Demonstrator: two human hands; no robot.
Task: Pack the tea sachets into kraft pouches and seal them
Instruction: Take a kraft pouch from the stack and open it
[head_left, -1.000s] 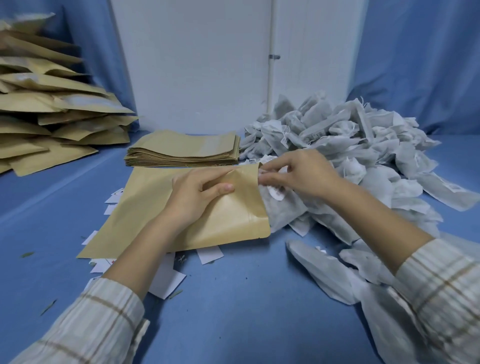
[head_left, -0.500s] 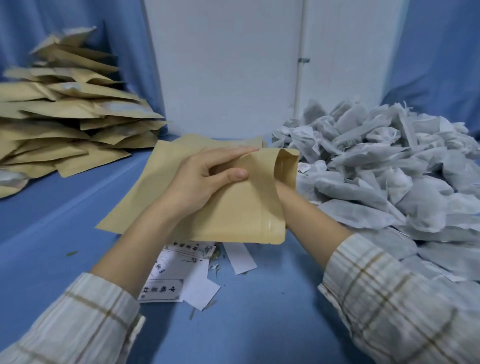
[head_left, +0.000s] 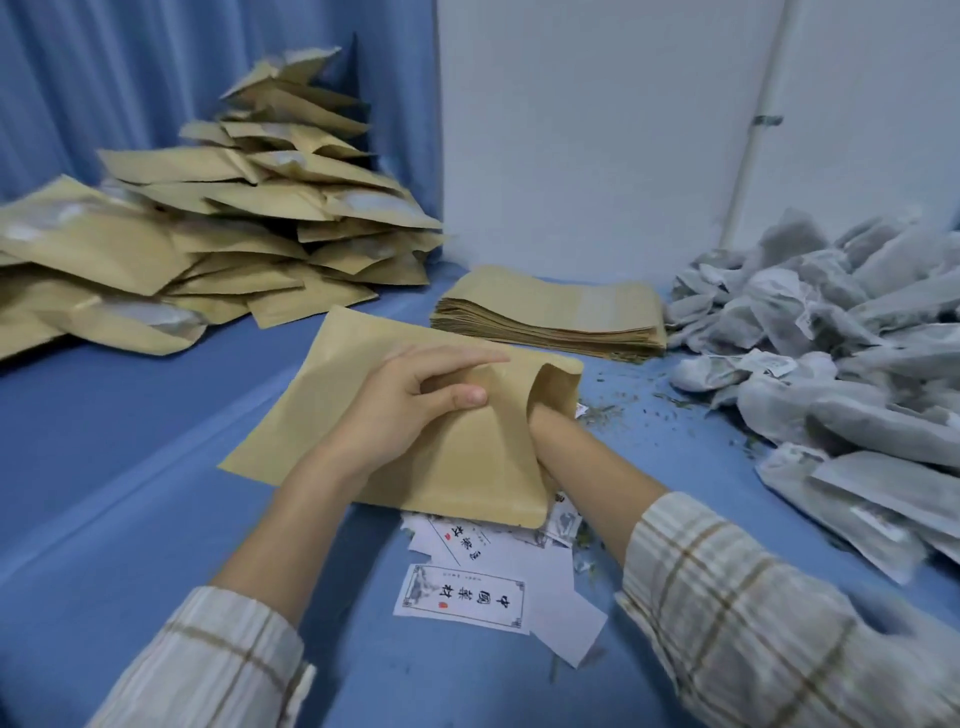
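A kraft pouch (head_left: 337, 395) lies tilted on the blue table in the middle, its mouth open to the right. My left hand (head_left: 415, 410) pinches the pouch's upper wall near the mouth. My right hand is pushed inside the pouch; only its wrist (head_left: 553, 423) shows at the mouth, and whatever it holds is hidden. A big heap of grey-white tea sachets (head_left: 831, 374) fills the right side. A flat stack of empty kraft pouches (head_left: 550, 312) sits just behind the open one.
Filled kraft pouches (head_left: 208, 244) are piled high at the back left. White printed labels (head_left: 462, 597) and paper scraps lie under and in front of the pouch. Loose tea crumbs (head_left: 639, 410) are scattered by the sachet heap. A white wall (head_left: 571, 156) stands behind.
My right hand went from pinching a sachet at the pouch mouth to reaching deep inside the pouch. The pouch has been lifted and tilted, and the view has swung left.
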